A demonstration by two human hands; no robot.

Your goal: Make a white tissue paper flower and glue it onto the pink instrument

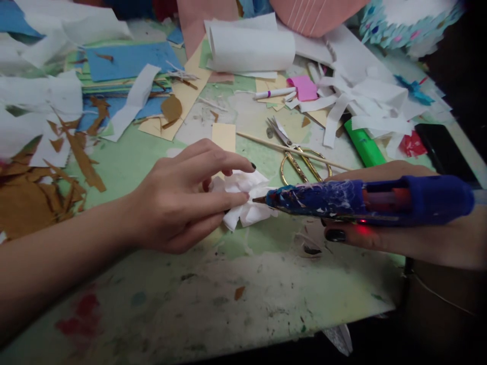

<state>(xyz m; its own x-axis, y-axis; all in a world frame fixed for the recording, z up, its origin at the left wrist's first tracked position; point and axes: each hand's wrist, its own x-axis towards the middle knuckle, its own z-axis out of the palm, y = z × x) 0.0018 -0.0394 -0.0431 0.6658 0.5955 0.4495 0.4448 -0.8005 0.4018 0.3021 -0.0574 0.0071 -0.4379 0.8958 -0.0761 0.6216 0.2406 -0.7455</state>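
Observation:
A white crumpled-petal paper flower (249,203) lies on the table in front of me. My left hand (186,197) holds it from the left, with the thumb near its centre, the index finger reaching over it, and other fingers partly hidden. My right hand (384,241) is closed around a blue hot glue gun (323,197) smeared with dried glue, a red light glowing on its side. The gun's metal nozzle points left, right at the flower's centre. Whether the nozzle touches the paper, I cannot tell.
Gold-handled scissors (300,157) and a thin wooden stick (266,142) lie just beyond the flower. Farther back are a white paper roll (251,48), a white marker (276,93) and blue sheets (129,61). Brown scraps (30,203) cover the left; a black phone (445,154) lies right.

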